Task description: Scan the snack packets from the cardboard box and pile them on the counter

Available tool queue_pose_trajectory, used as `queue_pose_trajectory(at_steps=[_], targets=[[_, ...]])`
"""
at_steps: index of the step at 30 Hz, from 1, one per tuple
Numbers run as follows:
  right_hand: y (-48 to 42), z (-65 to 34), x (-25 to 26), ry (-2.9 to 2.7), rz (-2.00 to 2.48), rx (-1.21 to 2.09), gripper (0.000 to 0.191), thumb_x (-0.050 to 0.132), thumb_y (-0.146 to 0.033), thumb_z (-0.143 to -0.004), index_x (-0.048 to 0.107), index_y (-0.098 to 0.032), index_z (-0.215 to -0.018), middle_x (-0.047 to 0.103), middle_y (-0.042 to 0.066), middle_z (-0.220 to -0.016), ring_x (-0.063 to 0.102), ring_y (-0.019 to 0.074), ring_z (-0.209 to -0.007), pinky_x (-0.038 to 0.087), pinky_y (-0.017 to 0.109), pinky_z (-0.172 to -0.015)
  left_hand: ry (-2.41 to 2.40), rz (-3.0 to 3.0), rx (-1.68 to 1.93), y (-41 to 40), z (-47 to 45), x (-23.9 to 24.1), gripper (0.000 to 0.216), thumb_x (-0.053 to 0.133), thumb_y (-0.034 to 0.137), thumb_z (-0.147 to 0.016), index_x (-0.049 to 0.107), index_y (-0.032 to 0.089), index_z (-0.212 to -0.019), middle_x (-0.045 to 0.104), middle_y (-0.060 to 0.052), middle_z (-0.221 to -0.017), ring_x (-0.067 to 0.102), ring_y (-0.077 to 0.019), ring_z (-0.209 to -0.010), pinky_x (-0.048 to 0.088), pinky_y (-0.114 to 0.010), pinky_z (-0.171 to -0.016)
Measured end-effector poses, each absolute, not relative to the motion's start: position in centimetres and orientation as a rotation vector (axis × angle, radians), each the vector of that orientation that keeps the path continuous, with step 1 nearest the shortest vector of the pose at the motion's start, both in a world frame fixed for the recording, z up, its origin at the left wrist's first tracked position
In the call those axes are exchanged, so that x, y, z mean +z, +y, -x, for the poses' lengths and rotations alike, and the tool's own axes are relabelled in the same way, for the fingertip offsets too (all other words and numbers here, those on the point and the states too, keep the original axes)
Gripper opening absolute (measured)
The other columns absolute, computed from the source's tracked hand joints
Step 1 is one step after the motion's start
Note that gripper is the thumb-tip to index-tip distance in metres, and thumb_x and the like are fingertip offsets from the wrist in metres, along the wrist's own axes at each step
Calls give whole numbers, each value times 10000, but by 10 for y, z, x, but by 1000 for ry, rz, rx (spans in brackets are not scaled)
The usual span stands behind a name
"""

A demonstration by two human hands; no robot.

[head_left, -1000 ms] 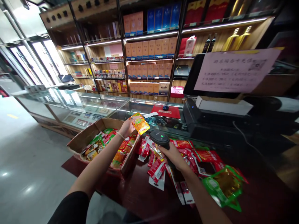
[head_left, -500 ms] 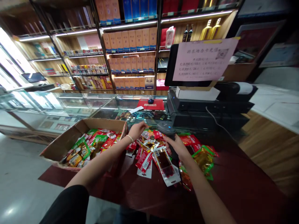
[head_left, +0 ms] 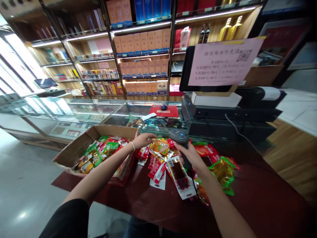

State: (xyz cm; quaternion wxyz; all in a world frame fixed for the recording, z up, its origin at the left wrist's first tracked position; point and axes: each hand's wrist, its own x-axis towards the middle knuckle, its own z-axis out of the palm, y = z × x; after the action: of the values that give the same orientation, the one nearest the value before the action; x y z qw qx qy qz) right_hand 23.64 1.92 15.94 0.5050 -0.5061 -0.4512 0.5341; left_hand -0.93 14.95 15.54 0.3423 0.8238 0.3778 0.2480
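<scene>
My right hand (head_left: 192,158) grips the handle of a black barcode scanner (head_left: 178,136), held upright over a heap of snack packets (head_left: 170,165) on the dark red counter (head_left: 247,205). My left hand (head_left: 143,140) reaches over the heap's far left side, fingers down on an orange packet (head_left: 159,145); whether it grips that packet I cannot tell. A clear packet with dark red contents (head_left: 180,174) lies just below the scanner. Green packets (head_left: 223,170) lie to the right of my right forearm.
An open cardboard box (head_left: 74,150) full of snack packets sits at the counter's left. Behind the heap stand a glass display case (head_left: 128,114), a black till with a monitor (head_left: 210,109) and a pink paper notice (head_left: 224,62). Shelves of boxed goods (head_left: 143,46) line the back wall.
A second ago my left hand held an orange packet up before the scanner; it has since come down to the heap. My view has swung right. The right hand keeps the scanner.
</scene>
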Motion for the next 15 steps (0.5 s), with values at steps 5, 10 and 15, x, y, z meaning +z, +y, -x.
queue_pose_trajectory(at_steps=[5,10,15], targets=[[35,-195,169,-1221,1185,1352,358,684,-502,-740,501,-206,-658,509,-51,-451,433,82,-311,351,204,-316,1142,-1989,838,136,77,172,275,669,270,-711,738,215,-971,728,-48,-1006,643,-251,-943,461,-328,-913],[54,-131,173,-1366,1149,1441,361,682,-514,-733,490,-211,-698,498,-61,-436,439,95,-292,348,210,-294,1423,-1906,981,118,170,171,225,686,293,-721,734,209,-924,727,-49,-927,646,-229,-874,472,-301,-853],[69,-63,174,-1531,1039,1561,339,671,-494,-743,484,-211,-736,517,-66,-450,459,99,-291,360,206,-284,1723,-1799,1074,94,268,160,234,697,325,-712,722,209,-914,713,-49,-884,632,-216,-816,460,-285,-796]])
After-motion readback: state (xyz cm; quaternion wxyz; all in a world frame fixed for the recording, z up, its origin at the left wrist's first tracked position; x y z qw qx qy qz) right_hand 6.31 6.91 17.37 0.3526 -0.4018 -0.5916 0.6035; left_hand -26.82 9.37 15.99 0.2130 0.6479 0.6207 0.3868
